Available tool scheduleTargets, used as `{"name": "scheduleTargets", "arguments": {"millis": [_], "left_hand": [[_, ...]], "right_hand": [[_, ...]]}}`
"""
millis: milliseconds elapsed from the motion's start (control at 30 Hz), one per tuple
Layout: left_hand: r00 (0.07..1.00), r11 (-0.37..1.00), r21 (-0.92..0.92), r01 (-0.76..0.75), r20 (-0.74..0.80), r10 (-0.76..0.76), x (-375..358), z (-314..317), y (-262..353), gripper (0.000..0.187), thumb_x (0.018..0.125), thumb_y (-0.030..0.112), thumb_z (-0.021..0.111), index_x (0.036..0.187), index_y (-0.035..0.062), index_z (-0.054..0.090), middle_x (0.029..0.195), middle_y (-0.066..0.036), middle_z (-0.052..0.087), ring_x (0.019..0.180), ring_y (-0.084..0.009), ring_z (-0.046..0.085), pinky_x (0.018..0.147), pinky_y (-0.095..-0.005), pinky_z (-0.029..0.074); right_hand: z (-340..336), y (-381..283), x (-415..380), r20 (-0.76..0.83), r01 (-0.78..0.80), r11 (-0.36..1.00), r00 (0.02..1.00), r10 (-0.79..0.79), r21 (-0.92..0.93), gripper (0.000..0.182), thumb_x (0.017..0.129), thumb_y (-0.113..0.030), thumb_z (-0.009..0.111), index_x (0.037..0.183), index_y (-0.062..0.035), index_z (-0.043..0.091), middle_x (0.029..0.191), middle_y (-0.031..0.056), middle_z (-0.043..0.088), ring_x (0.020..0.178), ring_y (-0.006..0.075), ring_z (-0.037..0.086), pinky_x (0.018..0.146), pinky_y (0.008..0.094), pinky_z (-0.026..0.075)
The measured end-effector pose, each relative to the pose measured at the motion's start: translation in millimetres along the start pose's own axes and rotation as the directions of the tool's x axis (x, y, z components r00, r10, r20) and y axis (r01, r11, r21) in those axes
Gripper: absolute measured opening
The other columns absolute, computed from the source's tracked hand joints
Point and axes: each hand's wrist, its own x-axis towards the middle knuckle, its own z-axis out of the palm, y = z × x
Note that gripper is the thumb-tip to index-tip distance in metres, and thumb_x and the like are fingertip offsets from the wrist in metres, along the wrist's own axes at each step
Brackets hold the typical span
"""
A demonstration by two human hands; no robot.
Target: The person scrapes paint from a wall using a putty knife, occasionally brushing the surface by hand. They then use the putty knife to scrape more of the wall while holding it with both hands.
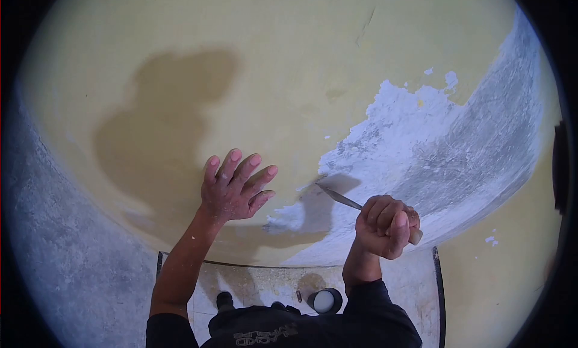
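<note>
Just beyond your right hand (385,227), closed round its handle (415,235), the scraper (344,199) points at the paint's (283,107) edge, where any stroke calls for steadiness, your left hand (232,194) spread open.

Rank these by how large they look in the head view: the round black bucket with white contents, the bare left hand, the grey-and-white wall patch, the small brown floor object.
1. Grey-and-white wall patch
2. Bare left hand
3. Round black bucket
4. Small brown object
</note>
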Motion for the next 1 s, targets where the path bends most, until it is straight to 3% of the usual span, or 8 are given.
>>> {"name": "scheduleTargets", "arguments": {"millis": [300, 333, 433, 500, 767, 833, 867, 1000], "left_hand": [[1.0, 1.0, -0.008, -0.004, -0.031, 0.004, -1, 3, -1, 0.06, 0.092, 0.059, 0.039, 0.145, 0.0304, 0.038, 0.156, -0.007, 0.025, 0.144, -0.0333, 0.02, 0.115, -0.0523, 0.008], [1.0, 1.0, -0.002, 0.001, -0.025, -0.001, -2, 2, -1, 0.06, 0.092, 0.059, 0.039, 0.145, 0.0305, 0.038, 0.156, -0.007, 0.025, 0.144, -0.0333, 0.02, 0.115, -0.0523, 0.008], [1.0, 1.0, 0.006, 0.002, -0.019, -0.002, 0, 2, -2, 0.059, 0.092, 0.059, 0.038, 0.144, 0.0312, 0.039, 0.155, -0.006, 0.026, 0.143, -0.0329, 0.02, 0.115, -0.0516, 0.008], [0.999, 1.0, -0.007, -0.006, -0.039, 0.005, -2, 3, -1, 0.058, 0.092, 0.059, 0.038, 0.143, 0.0315, 0.041, 0.155, -0.006, 0.027, 0.143, -0.0327, 0.021, 0.116, -0.051, 0.008], [1.0, 1.0, 0.006, 0.004, -0.03, -0.004, -2, 1, 0, 0.057, 0.093, 0.059, 0.037, 0.143, 0.0311, 0.041, 0.154, -0.006, 0.029, 0.143, -0.0324, 0.021, 0.116, -0.0509, 0.008], [0.999, 1.0, 0.01, -0.001, -0.036, 0.001, -1, 1, -1, 0.057, 0.093, 0.059, 0.037, 0.143, 0.0311, 0.042, 0.154, -0.006, 0.029, 0.143, -0.0323, 0.021, 0.116, -0.0508, 0.008], [0.999, 1.0, 0.013, -0.004, -0.039, 0.005, 1, 3, -3, 0.057, 0.093, 0.059, 0.037, 0.143, 0.031, 0.042, 0.154, -0.006, 0.029, 0.143, -0.0323, 0.021, 0.116, -0.0507, 0.008], [0.999, 1.0, 0.003, -0.005, -0.033, 0.005, -2, 1, -1, 0.057, 0.093, 0.059, 0.037, 0.143, 0.031, 0.042, 0.154, -0.006, 0.028, 0.143, -0.0324, 0.021, 0.116, -0.0505, 0.008]], "right_hand": [[-1, 12, 1, 0.087, 0.153, 0.982, 0.983, -0.163, 0.109, 0.034, 0.082, -0.003, 0.044, 0.058, -0.016, 0.024, 0.048, -0.0008, 0.032, 0.035, 0.0103, 0.025, 0.03, 0.0251, 0.024], [9, 9, -7, -0.141, 0.029, 0.964, 0.988, -0.068, -0.263, 0.032, 0.082, -0.004, 0.044, 0.059, -0.0159, 0.025, 0.048, -0.0002, 0.033, 0.035, 0.0105, 0.025, 0.03, 0.0254, 0.024], [20, 11, -2, -0.02, 0.021, 0.915, 0.999, -0.031, -0.403, 0.03, 0.081, -0.004, 0.044, 0.06, -0.0156, 0.026, 0.047, -0.0014, 0.033, 0.035, 0.0083, 0.025, 0.031, 0.0249, 0.023], [12, 12, -2, -0.078, 0.076, 0.997, 0.994, -0.074, 0.018, 0.031, 0.081, -0.003, 0.045, 0.059, -0.0151, 0.026, 0.046, -0.0011, 0.032, 0.034, 0.01, 0.025, 0.031, 0.0257, 0.024], [18, 21, -10, -0.054, -0.098, 0.995, 0.994, 0.097, -0.003, 0.033, 0.083, -0.002, 0.046, 0.055, -0.0129, 0.033, 0.046, -0.0005, 0.033, 0.036, 0.0119, 0.031, 0.032, 0.0268, 0.028], [7, 3, -7, 0.097, 0.128, 0.799, 0.991, -0.087, -0.588, 0.028, 0.084, -0.002, 0.045, 0.06, -0.0125, 0.037, 0.046, 0.0003, 0.033, 0.036, 0.0131, 0.031, 0.033, 0.0273, 0.029], [6, 3, -5, -0.036, 0.059, 0.998, 0.998, -0.06, -0.013, 0.026, 0.083, -0.004, 0.047, 0.061, -0.0123, 0.037, 0.046, 0.0006, 0.033, 0.035, 0.0148, 0.031, 0.034, 0.0288, 0.031], [8, 18, -19, -0.046, -0.061, 0.942, 0.998, 0.048, -0.331, 0.031, 0.081, -0.003, 0.045, 0.057, -0.013, 0.027, 0.046, -0.0002, 0.033, 0.035, 0.0112, 0.029, 0.033, 0.0247, 0.028]]}}
